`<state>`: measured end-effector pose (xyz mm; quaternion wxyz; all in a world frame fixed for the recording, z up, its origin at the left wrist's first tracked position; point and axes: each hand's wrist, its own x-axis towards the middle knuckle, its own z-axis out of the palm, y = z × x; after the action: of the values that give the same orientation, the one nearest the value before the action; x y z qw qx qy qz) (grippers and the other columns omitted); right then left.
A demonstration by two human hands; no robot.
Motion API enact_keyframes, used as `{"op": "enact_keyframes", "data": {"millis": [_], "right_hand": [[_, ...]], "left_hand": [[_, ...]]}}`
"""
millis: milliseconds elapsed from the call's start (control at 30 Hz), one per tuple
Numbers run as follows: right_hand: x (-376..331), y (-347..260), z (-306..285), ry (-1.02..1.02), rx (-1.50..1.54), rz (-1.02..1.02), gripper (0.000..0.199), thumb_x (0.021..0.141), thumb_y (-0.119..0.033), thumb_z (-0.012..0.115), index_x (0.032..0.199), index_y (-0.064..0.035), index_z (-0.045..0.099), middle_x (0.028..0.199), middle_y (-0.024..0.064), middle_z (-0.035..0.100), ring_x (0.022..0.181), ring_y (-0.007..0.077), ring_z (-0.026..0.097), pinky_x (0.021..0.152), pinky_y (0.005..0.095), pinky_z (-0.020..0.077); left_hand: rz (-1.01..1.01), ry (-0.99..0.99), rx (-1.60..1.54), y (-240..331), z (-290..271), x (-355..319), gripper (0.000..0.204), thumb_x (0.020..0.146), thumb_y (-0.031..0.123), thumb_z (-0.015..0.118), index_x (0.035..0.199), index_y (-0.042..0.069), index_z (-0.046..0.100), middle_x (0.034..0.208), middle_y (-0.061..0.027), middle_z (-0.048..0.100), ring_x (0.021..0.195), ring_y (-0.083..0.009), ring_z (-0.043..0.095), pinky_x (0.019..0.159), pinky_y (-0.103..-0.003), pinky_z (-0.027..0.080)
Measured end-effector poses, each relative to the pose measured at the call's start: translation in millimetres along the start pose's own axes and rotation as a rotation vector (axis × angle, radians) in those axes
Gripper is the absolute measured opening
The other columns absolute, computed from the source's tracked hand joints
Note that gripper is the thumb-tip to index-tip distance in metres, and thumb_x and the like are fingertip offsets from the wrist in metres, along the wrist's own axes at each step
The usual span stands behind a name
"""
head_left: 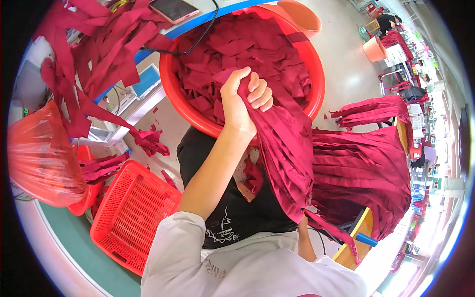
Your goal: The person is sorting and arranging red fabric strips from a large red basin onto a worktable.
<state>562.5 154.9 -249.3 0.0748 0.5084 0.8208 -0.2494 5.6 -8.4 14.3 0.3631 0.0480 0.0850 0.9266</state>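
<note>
A long, bright workshop stretches away to the right of the big red tub (173, 96), with rows of workstations beyond a pale floor (341, 52); past the tub's far left side, a blue-edged worktop (230, 10) carries a phone (175, 9) and loose dark red strips (109, 47). The tub is heaped with cut pieces (267, 49) of the same dark red cloth. Over its near half, the left hand (242, 104) is clenched around the upper end of a bundle of long strips (289, 158), thumb uppermost. That bundle's long axis seems the relation to heed: from the fist it slants across the tub's near right rim and down toward the person's body, its gripped end over the tub and its tail well apart from it. The left hand is clearly the nearer one to the tub; the right forearm (306, 242) shows only beside the bundle's lower end, and the right hand is hidden, so I cannot tell what it grasps. More long strips (361, 168) hang to the tub's near right, while a red plastic basket (136, 213) lies to its near left.
</note>
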Motion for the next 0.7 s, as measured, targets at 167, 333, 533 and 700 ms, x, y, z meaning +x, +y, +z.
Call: {"op": "enact_keyframes", "data": {"millis": [167,333,533,700], "right_hand": [[-16,-21,-2,0.021,0.093,-0.013,0.035,0.084,-0.028,0.061,0.100,0.0027,0.065,0.094,0.0253,0.065,0.091,0.0413,0.063,0.079,0.0488,0.0489],[1,-43,-5,0.041,0.192,-0.075,0.036,0.087,-0.029,0.059,0.106,0.0007,0.063,0.099,0.0204,0.065,0.095,0.0342,0.062,0.081,0.0451,0.0477],[1,-43,-17,0.010,0.255,-0.121,0.038,0.090,-0.030,0.057,0.114,-0.0016,0.060,0.105,0.0144,0.064,0.099,0.0256,0.060,0.085,0.0406,0.0463],[66,-166,-93,0.211,0.347,-0.285,0.011,0.091,-0.006,0.054,0.093,0.0012,0.061,0.085,0.0106,0.062,0.081,0.0195,0.058,0.076,0.0315,0.0466]], "left_hand": [[0.020,0.035,0.020,8,-3,3,0.035,0.091,0.025,0.047,0.060,0.015,0.035,0.049,0.0045,0.030,0.043,-0.0093,0.028,0.046,-0.026,0.027],[0.001,0.007,0.081,5,1,-3,0.034,0.091,0.023,0.045,0.060,0.015,0.035,0.049,0.0046,0.029,0.043,-0.0091,0.028,0.045,-0.026,0.027],[0.071,-0.066,0.975,-48,26,-33,0.016,0.084,0.014,0.070,0.074,0.008,0.059,0.067,0.0035,0.058,0.061,-0.0091,0.056,0.058,-0.028,0.044],[0.604,-0.278,1.548,-79,5,-27,0.012,0.076,0.018,0.064,0.078,0.007,0.059,0.064,-0.0116,0.060,0.061,-0.0350,0.059,0.056,-0.042,0.046]]}}
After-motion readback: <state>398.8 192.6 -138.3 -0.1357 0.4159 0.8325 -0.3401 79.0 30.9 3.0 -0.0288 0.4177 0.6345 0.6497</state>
